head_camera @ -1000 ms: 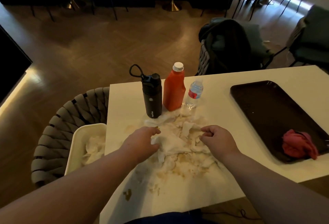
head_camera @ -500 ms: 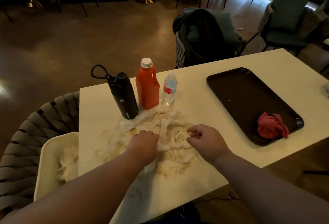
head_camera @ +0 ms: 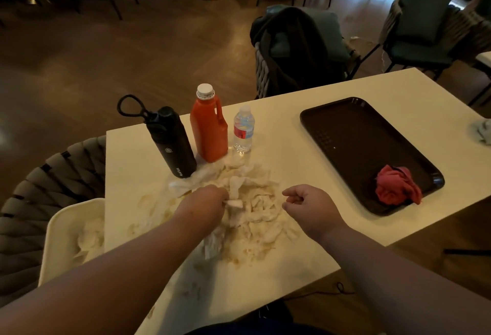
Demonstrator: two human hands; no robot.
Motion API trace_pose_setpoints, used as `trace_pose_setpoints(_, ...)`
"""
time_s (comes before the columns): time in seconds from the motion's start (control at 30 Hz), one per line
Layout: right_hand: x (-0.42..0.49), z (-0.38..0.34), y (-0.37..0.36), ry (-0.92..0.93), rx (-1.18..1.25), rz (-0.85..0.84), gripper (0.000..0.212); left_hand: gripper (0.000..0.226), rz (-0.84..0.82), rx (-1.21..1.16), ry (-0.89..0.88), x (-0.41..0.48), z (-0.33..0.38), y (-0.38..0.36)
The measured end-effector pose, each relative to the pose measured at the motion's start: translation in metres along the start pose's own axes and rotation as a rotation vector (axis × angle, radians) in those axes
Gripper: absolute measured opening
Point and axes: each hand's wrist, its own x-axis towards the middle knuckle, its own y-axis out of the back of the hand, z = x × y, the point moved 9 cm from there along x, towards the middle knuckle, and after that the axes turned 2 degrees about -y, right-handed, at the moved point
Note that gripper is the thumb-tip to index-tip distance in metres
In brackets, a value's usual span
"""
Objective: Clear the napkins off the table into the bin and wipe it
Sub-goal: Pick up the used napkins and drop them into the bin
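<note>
shows a left hand [head_camera: 204,201] curled into a heap of crumpled, brown-stained white paper napkins [head_camera: 257,209], gripping a wad; beside it, a right hand [head_camera: 310,207] loosely curled at the heap's right edge, cannot tell whether pinching anything. places the heap mid white table [head_camera: 279,132], reaching three upright bottles [head_camera: 210,132]. probably light, soft, damp, easily torn: best bunched from the edges inward. puts a cream plastic bin [head_camera: 62,225] against the table's left edge.

One wide-angle view is taken from the person's head, directed forward and down. The table [head_camera: 287,132] is seen closely from above.
</note>
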Motion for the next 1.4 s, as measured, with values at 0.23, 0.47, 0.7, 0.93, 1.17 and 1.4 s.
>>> trace_pose_setpoints(0.23, 0.018, -0.024, -0.017, 0.023, -0.019, -0.001, 0.026, 0.025, 0.186, -0.074, -0.015, -0.028, -0.012, 0.065)
trace_pose_setpoints(0.47, 0.037, -0.048, -0.049, 0.083, -0.079, -0.038, 0.032, 0.024, 0.249, -0.118, 0.001, -0.053, -0.02, 0.083)
trace_pose_setpoints(0.7, 0.061, -0.072, -0.056, 0.163, -0.319, -0.09, 0.044, 0.026, 0.256, -0.125, 0.033, -0.075, -0.035, 0.093)
trace_pose_setpoints(0.93, 0.073, -0.078, -0.092, 0.143, -0.487, -0.168, 0.048, 0.025, 0.257, -0.12, 0.047, -0.077, -0.04, 0.089)
trace_pose_setpoints(1.17, 0.079, -0.07, -0.088, 0.099, -0.528, -0.136, 0.04, 0.026, 0.259, -0.137, 0.062, -0.077, -0.044, 0.082)
trace_pose_setpoints(1.4, 0.069, -0.082, -0.066, 0.102, -0.268, -0.039, 0.027, 0.025, 0.269, -0.137, 0.102, -0.079, -0.055, 0.08)
